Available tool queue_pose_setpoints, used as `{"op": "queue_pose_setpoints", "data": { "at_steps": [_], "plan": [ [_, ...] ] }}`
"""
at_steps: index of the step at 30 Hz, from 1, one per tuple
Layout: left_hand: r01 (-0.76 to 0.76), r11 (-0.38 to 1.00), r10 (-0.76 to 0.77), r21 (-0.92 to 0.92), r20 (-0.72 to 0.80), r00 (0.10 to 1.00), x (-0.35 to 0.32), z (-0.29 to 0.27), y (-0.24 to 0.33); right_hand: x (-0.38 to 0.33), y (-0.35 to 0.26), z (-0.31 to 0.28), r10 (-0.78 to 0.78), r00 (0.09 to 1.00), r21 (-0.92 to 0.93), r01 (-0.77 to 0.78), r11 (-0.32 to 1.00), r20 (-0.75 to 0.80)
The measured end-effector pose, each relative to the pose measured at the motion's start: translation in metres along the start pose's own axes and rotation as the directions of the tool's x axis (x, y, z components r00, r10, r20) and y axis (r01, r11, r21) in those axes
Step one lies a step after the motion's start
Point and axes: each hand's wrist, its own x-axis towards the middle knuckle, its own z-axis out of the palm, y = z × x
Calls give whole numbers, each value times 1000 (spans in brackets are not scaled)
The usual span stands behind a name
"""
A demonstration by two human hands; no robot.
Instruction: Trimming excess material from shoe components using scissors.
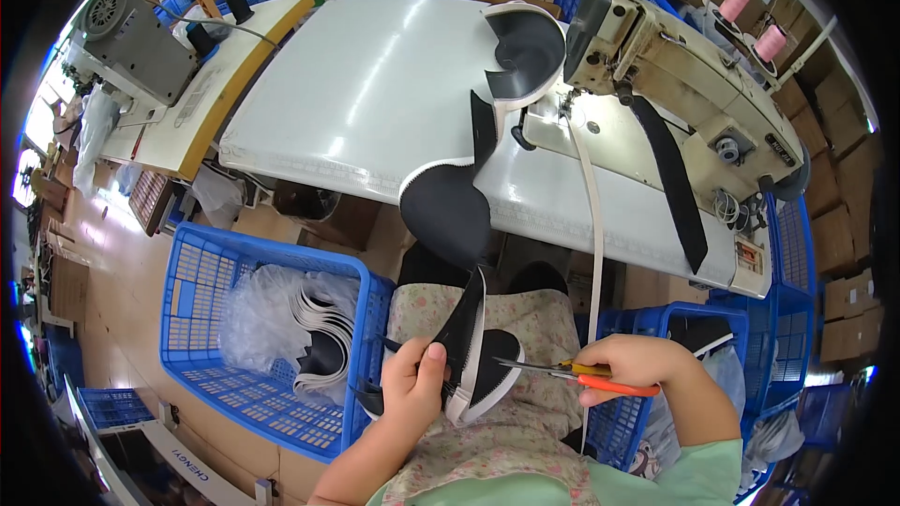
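Observation:
In my lap, my left hand [414,379] is closed on a black shoe-upper piece [491,377] edged with white binding. My right hand [626,363] grips a pair of scissors [614,385] with orange and yellow handles. Their blades point left and lie close over the black piece; whether they touch it I cannot tell. A black curved piece [445,211] with a white edge hangs over the table's front edge, apparently linked in a chain with another black piece [525,52] near the sewing machine [694,75]. White binding tape [594,225] runs down from the needle area.
A white worktable [319,103] spans the front, with a black strip [670,178] hanging across its right part. Left of my lap stands a blue basket [253,412] holding stacked pieces and clear plastic; another blue basket [619,422] stands at right. Pink thread cones [735,3] sit behind the machine.

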Motion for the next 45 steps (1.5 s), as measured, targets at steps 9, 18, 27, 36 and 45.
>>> {"op": "queue_pose_setpoints", "data": {
  "at_steps": [9, 18, 27, 36, 45],
  "plan": [
    [-25, 997, 21, 75, 56, 998, 1, 1, -1, 28, -7, 7, 126, 975, -34, -122, 992, 183],
    [10, 1000, -10, 3, 43, 999, 3, -5, -2, 34, -1, 14, 139, 979, 99, -155, 983, 152],
    [-18, 877, -30, -480, -93, 995, -6, -23, 52, 40, 1, -36, 91, 854, 511, 218, 832, -512],
    [-105, 831, 65, -546, -92, 994, -18, -34, 45, 175, -42, -117, 52, 602, 386, 442, 809, -797],
    [88, 897, -39, -432, 120, 992, -34, -29, 33, 168, -77, -90, -220, 261, -61, 505, 861, -940]
  ]
}}
